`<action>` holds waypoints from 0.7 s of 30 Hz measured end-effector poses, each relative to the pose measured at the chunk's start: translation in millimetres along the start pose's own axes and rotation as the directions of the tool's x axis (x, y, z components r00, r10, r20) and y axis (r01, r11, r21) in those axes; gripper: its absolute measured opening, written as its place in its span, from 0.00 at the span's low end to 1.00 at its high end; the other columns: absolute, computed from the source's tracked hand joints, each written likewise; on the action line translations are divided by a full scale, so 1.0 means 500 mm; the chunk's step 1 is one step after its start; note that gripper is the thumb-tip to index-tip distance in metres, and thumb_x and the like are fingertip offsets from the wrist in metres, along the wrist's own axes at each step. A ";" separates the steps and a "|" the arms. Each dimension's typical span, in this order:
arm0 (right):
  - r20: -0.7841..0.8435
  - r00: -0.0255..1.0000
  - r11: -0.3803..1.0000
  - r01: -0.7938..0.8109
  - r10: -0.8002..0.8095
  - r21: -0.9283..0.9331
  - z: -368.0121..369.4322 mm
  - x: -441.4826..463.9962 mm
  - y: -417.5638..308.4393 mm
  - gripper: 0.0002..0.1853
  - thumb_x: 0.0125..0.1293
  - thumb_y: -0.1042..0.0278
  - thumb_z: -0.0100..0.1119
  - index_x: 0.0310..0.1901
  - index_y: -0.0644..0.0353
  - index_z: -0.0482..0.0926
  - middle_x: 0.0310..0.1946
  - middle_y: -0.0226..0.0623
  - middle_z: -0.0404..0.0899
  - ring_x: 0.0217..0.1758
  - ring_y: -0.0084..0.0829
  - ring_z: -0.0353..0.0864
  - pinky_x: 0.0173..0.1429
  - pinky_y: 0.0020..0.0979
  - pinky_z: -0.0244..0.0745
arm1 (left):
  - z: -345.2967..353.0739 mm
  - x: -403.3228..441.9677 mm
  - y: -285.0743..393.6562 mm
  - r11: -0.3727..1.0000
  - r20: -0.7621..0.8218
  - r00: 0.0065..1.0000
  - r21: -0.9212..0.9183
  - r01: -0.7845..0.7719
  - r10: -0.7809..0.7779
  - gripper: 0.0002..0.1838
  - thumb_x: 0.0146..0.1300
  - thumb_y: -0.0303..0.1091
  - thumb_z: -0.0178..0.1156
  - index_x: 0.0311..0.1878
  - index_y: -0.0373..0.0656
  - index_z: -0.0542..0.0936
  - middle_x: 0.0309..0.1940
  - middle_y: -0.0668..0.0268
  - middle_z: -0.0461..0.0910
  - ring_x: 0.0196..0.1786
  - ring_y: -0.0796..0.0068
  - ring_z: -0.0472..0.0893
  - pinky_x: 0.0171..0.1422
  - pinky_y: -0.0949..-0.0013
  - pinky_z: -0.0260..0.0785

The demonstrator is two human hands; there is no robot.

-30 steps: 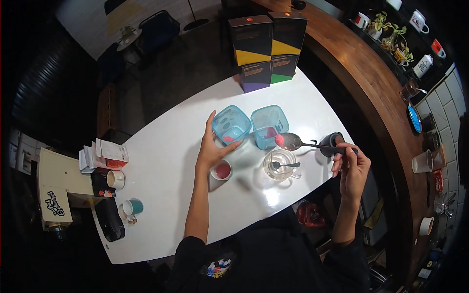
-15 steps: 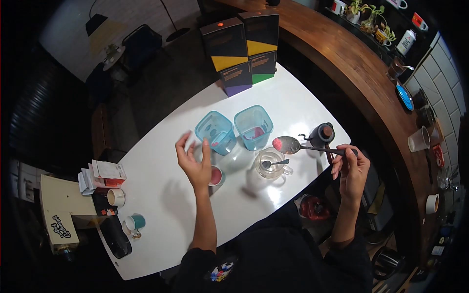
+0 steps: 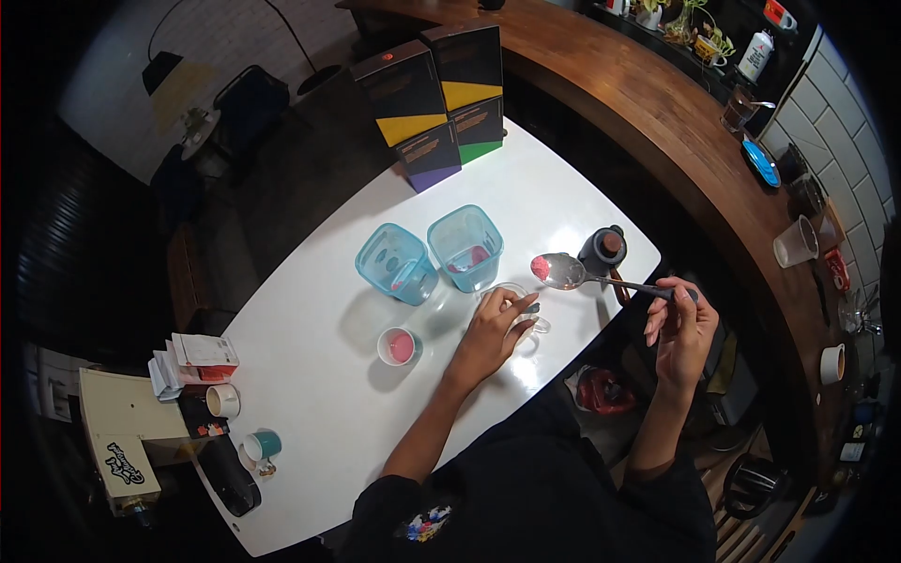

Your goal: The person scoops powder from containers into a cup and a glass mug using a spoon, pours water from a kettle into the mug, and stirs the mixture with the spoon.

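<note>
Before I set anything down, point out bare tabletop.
Bare: the wide stretch between white cup and teal mug; a smaller patch between right tub and dark bottle. Crowded: around the glass mug, by left hand and spoon.

A white table [image 3: 310, 488] with rounded corners fills the middle, a bright glare lying near its right edge. Past its far corner, a curved brown wooden counter [image 3: 601, 70] sweeps from the top down the right side. White rectangular tiles cover the wall [image 3: 826, 113] beside the counter, next to a dark shelf [image 3: 648, 30] with plants and mugs. At upper left, a pale brick wall [image 3: 103, 94] stands behind a dark lamp [image 3: 161, 71], a small round table [image 3: 199, 136] and a dark chair [image 3: 251, 101]. The floor [image 3: 282, 188] there is dark grey and dimly lit. Dark ribbed panelling [image 3: 89, 225] runs down the far left.
</note>
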State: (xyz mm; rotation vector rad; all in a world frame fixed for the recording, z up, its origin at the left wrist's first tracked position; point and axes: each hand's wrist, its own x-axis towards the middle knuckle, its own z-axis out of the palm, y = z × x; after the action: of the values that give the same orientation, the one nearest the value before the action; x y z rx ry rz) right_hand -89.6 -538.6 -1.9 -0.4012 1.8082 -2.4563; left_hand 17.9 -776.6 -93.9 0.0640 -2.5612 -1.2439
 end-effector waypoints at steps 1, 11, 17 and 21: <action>-0.005 1.000 1.000 -0.002 0.002 0.003 -0.002 -0.001 0.001 0.16 0.79 0.65 0.52 0.46 0.75 0.81 0.24 0.42 0.81 0.18 0.25 0.79 0.19 0.22 0.71 | 0.002 0.004 -0.002 1.000 0.001 1.000 -0.001 -0.001 0.001 0.21 0.65 0.29 0.67 0.62 0.49 0.82 0.47 0.59 0.77 0.52 0.59 0.78 0.59 0.58 0.71; 0.009 1.000 1.000 -0.004 0.004 0.011 -0.003 0.003 0.010 0.16 0.79 0.66 0.51 0.47 0.75 0.80 0.25 0.42 0.81 0.17 0.24 0.78 0.19 0.22 0.71 | 0.005 0.030 -0.014 0.980 -0.064 0.990 0.165 -0.114 0.126 0.09 0.62 0.32 0.69 0.46 0.45 0.85 0.44 0.64 0.77 0.46 0.62 0.79 0.54 0.57 0.70; 0.021 1.000 1.000 0.006 -0.006 0.017 -0.003 0.009 0.015 0.16 0.79 0.66 0.51 0.47 0.75 0.80 0.26 0.42 0.81 0.18 0.23 0.78 0.19 0.21 0.71 | -0.007 0.031 -0.030 0.971 -0.167 0.974 0.208 -0.116 0.152 0.06 0.62 0.29 0.68 0.40 0.41 0.82 0.37 0.65 0.82 0.45 0.63 0.80 0.52 0.58 0.68; 0.035 0.999 1.000 0.004 -0.005 0.027 -0.008 0.011 0.020 0.16 0.79 0.66 0.51 0.48 0.75 0.80 0.26 0.41 0.81 0.18 0.23 0.78 0.19 0.21 0.71 | -0.030 0.020 -0.031 0.994 -0.380 0.919 0.069 -0.085 0.105 0.05 0.61 0.22 0.66 0.39 0.39 0.81 0.35 0.61 0.83 0.40 0.60 0.81 0.47 0.58 0.70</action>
State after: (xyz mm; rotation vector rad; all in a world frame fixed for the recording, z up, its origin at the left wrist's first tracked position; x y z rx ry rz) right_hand -96.9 -539.3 -11.5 -0.4445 1.7608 -2.4578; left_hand 11.1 -799.2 -94.7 0.1732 -2.2276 -1.0142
